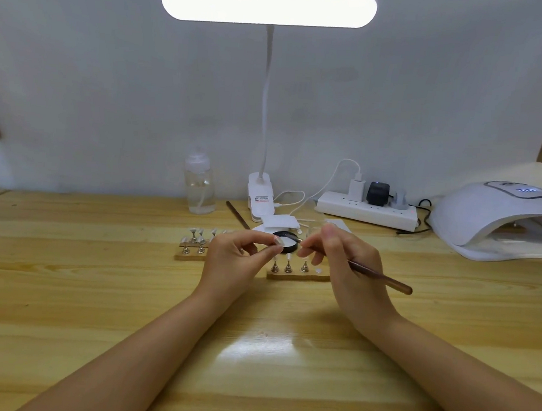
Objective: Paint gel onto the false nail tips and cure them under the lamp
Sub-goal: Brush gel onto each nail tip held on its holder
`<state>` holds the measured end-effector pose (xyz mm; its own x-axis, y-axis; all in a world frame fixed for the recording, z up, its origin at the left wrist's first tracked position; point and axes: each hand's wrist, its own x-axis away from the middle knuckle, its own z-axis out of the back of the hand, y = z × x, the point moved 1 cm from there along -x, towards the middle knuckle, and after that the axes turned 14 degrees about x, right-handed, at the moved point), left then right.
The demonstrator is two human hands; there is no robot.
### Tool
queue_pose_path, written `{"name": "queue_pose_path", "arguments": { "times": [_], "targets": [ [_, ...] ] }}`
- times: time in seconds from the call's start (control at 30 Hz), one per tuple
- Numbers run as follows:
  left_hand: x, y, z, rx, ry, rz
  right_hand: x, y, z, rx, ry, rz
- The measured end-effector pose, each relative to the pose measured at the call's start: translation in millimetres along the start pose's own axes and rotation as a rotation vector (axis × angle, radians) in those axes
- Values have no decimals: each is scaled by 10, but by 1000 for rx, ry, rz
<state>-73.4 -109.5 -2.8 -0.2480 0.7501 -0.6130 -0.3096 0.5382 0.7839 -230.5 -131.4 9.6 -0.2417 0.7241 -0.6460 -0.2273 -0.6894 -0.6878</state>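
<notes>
My left hand (237, 260) pinches a small clear false nail tip (279, 240) between thumb and fingers, held above the table. My right hand (342, 261) grips a brown brush (383, 279), its tip pointing left toward the nail tip. Just behind the hands sits a round black gel pot (288, 241) with white gel. Two wooden holder strips stand on the table: one (297, 275) under my hands with three metal stands carrying tips, another (191, 254) to the left with several tips. The white curing lamp (499, 221) sits at the far right, its display lit.
A white clip desk lamp (260, 195) shines overhead at the back centre. A clear bottle (199, 184) stands left of it. A white power strip (367, 212) with plugs and cables lies at the back right. A second brown stick (237, 214) lies behind the pot.
</notes>
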Motion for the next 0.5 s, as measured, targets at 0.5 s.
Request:
{"name": "queue_pose_path", "arguments": {
  "times": [0.5],
  "targets": [
    [3, -7, -5, 75, -13, -58, -17, -12, 45, -77, 10, -54]
  ]
}}
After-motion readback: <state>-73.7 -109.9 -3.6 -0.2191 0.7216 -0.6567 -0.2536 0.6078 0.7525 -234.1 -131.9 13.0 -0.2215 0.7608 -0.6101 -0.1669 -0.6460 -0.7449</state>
